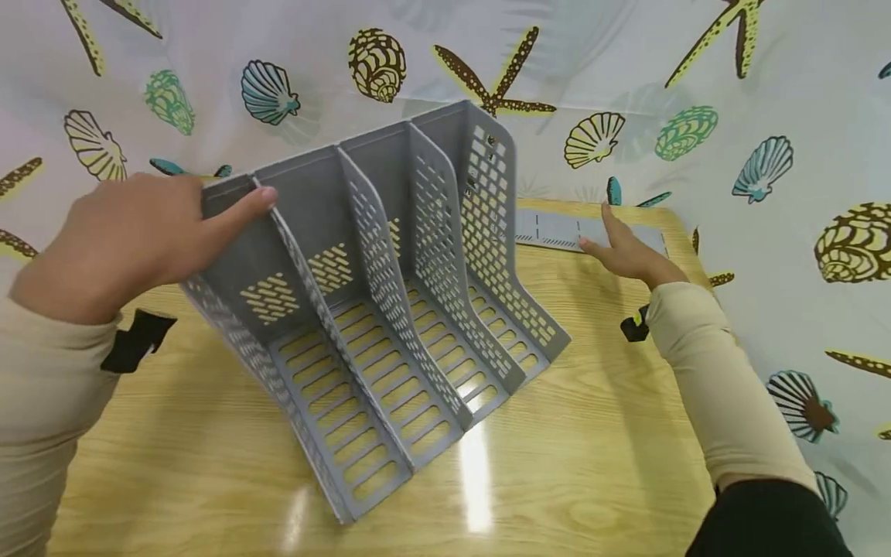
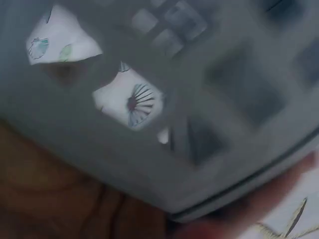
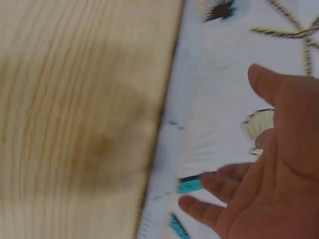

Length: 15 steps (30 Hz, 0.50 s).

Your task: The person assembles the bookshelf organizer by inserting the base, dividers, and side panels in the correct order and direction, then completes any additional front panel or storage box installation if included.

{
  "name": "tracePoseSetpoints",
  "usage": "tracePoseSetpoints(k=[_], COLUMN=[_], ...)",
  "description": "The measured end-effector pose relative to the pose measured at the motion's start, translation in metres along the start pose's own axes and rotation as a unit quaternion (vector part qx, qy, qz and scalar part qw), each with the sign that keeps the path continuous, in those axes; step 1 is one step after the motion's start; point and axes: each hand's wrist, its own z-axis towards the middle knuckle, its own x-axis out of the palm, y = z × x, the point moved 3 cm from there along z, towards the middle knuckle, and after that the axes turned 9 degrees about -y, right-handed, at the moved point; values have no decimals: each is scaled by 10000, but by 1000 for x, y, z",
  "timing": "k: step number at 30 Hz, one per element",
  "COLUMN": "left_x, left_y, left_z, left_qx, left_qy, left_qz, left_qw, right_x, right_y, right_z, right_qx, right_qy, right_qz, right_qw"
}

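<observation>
A grey plastic file organizer [image 1: 299,178] with upright perforated dividers and a slotted base is tilted over the table. My left hand [image 1: 139,240] grips its upper left corner, thumb over the top edge at a divider. Perforated grey plastic of the organizer [image 2: 134,164] fills most of the left wrist view, with part of the hand below it. My right hand [image 1: 626,247] is near a flat grey slotted panel [image 1: 550,228] at the table's back right. In the right wrist view the fingers are spread and slightly bent, holding nothing.
The wood-grain table [image 1: 557,464] lies beneath the organizer. A white curtain [image 1: 647,70] printed with shells and starfish hangs along the back and right. Small black devices are on both wrists, the right wrist device [image 1: 634,326] beside the sleeve.
</observation>
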Motion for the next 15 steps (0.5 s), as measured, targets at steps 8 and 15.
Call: tracePoseSetpoints(k=[8, 15], left_x=[25, 19], left_y=[21, 5], left_z=[-39, -60], left_qx=[695, 2242], left_qy=[459, -423], left_qz=[-163, -2764], left_qw=[9964, 9336], right_x=[29, 14], right_y=[-39, -56], right_z=[43, 27], right_qx=[661, 179], right_qy=[-34, 6], right_qz=[-939, -955], right_qw=[9934, 9953])
